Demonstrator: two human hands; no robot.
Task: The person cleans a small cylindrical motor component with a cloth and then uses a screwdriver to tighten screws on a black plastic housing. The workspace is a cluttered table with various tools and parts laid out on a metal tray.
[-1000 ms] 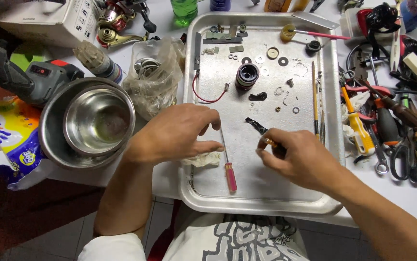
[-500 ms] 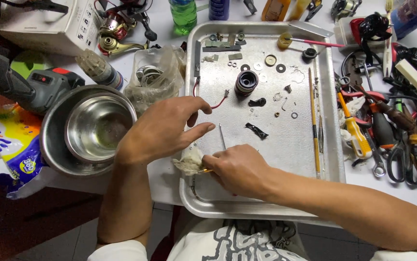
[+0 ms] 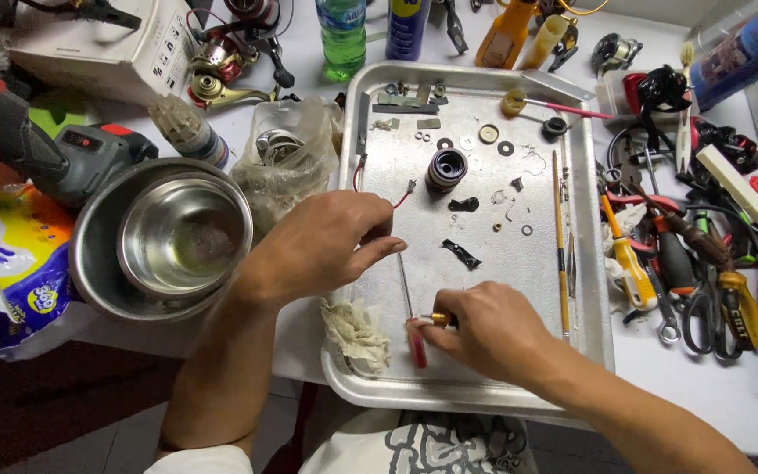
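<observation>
My right hand (image 3: 488,329) pinches a small brass part (image 3: 440,319) beside the red-handled thin screwdriver (image 3: 412,320), low over the metal tray (image 3: 589,290) to catch drops. My left hand (image 3: 326,241) rests empty, fingers loosely extended, near the crumpled grey rag (image 3: 357,333).

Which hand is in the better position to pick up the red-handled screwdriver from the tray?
Probably the right hand: its fingertips are already at the red-handled screwdriver. The left hand rests higher on the tray, beside the shaft.

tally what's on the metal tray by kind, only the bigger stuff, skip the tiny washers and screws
Screwdriver, red handle: 1
Rag: 1
Black spool: 1
Long thin brushes: 2
Brass piece in right hand: 1
Wire, red: 1
Total: 7, all on the tray.
</observation>
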